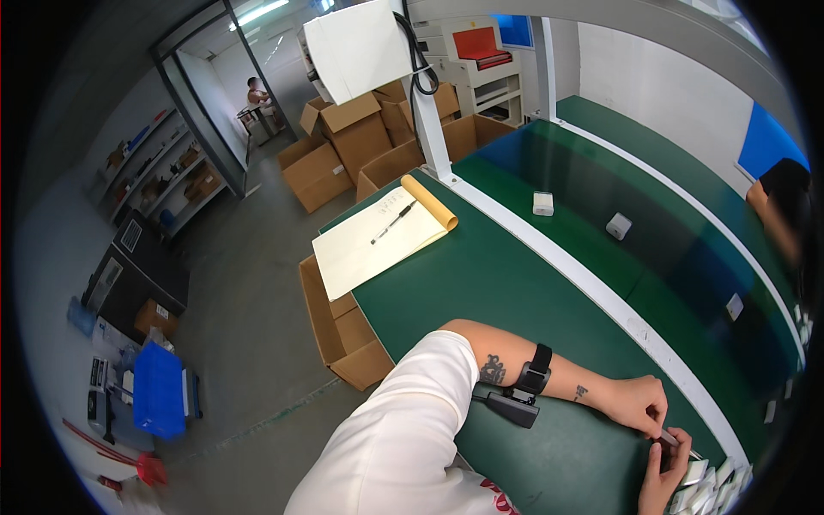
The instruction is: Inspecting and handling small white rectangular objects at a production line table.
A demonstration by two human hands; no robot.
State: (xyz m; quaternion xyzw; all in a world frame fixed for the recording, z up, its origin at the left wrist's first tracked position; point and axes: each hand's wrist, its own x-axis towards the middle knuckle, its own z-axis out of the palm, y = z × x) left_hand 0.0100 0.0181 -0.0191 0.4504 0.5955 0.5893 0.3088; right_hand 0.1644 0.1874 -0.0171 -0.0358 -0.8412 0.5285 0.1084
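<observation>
My left hand (637,405) reaches across the green tabletop from the left, its fingers bent down in a pinch. Just below it, my right hand (666,472) is curled with thumb and fingers drawn together. The two hands meet at a small dark pinkish piece (666,439), mostly covered by the fingers, so its kind is not clear. Close beside my right hand lies a heap of small white block-shaped pieces (711,491). A black strap with a small black device (515,407) sits round my left forearm.
A notepad (369,249) with a pen (393,223) lies on the green table (446,275). Beyond a white rail (549,249), white blocks (543,203) rest on a green conveyor belt. Another person's arm (777,215) is at the far right. Cardboard boxes (356,137) stand beyond the table.
</observation>
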